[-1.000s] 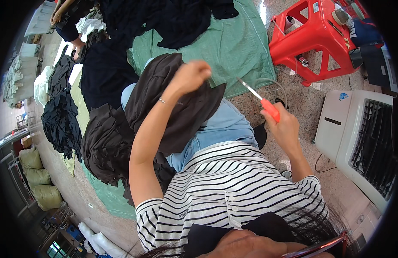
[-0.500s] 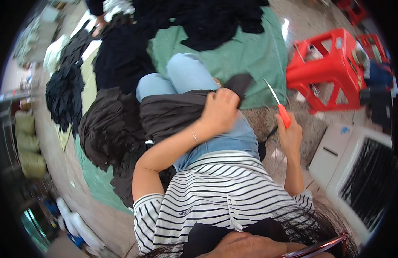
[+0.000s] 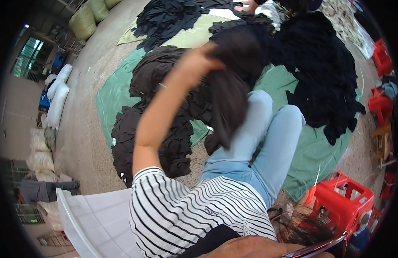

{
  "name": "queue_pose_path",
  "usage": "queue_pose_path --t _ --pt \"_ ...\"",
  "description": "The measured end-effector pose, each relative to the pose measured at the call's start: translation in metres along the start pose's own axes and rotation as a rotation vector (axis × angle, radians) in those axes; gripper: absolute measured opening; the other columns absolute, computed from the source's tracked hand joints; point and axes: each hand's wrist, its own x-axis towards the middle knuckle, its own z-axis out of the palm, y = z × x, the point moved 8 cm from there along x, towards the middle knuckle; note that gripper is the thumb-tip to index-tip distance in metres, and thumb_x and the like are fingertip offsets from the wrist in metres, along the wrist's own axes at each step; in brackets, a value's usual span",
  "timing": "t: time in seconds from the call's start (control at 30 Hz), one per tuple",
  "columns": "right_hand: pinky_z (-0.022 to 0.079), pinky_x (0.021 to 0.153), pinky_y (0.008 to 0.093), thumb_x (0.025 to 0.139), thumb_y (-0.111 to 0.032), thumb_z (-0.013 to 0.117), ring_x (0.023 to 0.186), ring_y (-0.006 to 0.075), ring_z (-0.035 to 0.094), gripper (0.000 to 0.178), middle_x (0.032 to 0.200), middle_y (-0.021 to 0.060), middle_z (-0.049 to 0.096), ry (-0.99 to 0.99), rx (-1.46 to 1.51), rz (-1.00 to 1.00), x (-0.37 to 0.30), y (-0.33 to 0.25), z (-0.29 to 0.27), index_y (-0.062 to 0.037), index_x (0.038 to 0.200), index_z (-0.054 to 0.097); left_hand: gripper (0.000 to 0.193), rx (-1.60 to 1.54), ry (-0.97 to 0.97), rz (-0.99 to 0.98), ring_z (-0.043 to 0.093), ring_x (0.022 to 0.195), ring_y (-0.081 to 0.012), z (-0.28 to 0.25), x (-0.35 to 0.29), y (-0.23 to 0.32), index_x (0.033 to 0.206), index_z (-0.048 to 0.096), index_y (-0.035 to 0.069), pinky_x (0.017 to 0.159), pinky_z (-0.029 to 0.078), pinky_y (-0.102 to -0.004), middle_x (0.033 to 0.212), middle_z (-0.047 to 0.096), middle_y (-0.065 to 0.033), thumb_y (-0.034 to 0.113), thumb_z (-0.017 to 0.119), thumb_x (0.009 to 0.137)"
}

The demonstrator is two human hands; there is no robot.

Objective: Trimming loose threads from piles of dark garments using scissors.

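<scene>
My left hand [image 3: 198, 64], blurred by motion, is raised and closed on a dark brown garment [image 3: 229, 103] that hangs down beside my knees. The cloth is smeared too. Low at the right, my right hand [image 3: 303, 207] grips a red-handled tool [image 3: 311, 195] with a thin pointed metal blade sticking up; hair partly covers that hand. To the left of my legs lie heaps of dark brown garments [image 3: 151, 144], and the lifted cloth hangs next to them.
A large pile of black garments [image 3: 319, 69] lies on a green sheet [image 3: 313, 161] ahead. A red plastic stool [image 3: 351, 193] stands close by my right hand. Behind my left side is a white container [image 3: 100, 215]. Another person [image 3: 48, 189] bends at the far left; someone's hand [image 3: 246, 6] shows at the top.
The view has swung left. My left hand has lifted the brown garment off my lap and carried it up over the left side. My right hand still holds the red-handled tool.
</scene>
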Motion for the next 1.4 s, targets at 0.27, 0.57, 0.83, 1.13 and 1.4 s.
queue_pose_path --t 0.27,0.57,0.83,1.13,1.4 --pt "0.043 0.06 0.0527 0.098 -0.043 0.056 0.074 0.0472 0.06 0.039 0.08 0.0247 0.063 -0.01 0.142 -0.194 0.035 -0.1 0.002 -0.005 0.106 0.058 0.028 -0.317 0.632 0.723 0.06 0.088 -0.0221 -0.353 0.021 0.146 0.11 0.064 -0.003 0.083 0.049 -0.0342 0.098 0.065 -0.0078 -0.009 0.06 0.083" --pt "0.045 0.061 0.05 0.099 -0.041 0.057 0.072 0.045 0.061 0.036 0.081 0.0242 0.063 -0.139 0.115 -0.316 0.032 -0.151 0.032 -0.006 0.107 0.057 0.038 0.41 0.7 0.531 0.065 0.085 -0.019 -0.309 0.049 0.085 0.11 0.068 0.0 0.078 0.052 -0.0335 0.098 0.071 -0.008 -0.002 0.072 0.072" --pt "0.051 0.078 0.0361 0.099 -0.037 0.058 0.085 0.026 0.063 0.047 0.101 0.0175 0.067 -0.244 0.176 -0.149 0.033 -0.094 0.058 -0.0022 0.131 0.055 0.023 0.687 0.104 -0.038 0.06 0.103 -0.0366 -0.054 0.039 -0.32 0.096 0.067 0.01 0.089 0.051 -0.0473 0.103 0.065 -0.016 0.017 0.065 0.075" --pt "0.05 0.081 0.0368 0.099 -0.036 0.058 0.093 0.0303 0.064 0.052 0.108 0.0203 0.066 -0.131 0.032 -0.372 0.063 -0.079 0.037 -0.0008 0.137 0.051 0.102 1.224 -0.079 -0.453 0.019 0.149 -0.0301 -0.08 -0.263 -0.455 0.146 0.038 0.021 0.113 0.018 -0.0654 0.158 0.03 -0.0114 0.039 0.089 0.06" --pt "0.052 0.078 0.0343 0.101 -0.034 0.056 0.089 0.0244 0.064 0.05 0.111 0.0192 0.066 -0.208 0.124 -0.343 0.031 -0.138 0.039 0.0 0.137 0.052 0.126 1.541 -0.358 -0.62 0.027 0.143 -0.0292 -0.137 -0.343 -0.439 0.154 0.026 0.017 0.111 0.017 -0.0716 0.154 0.031 -0.0097 0.042 0.093 0.05"
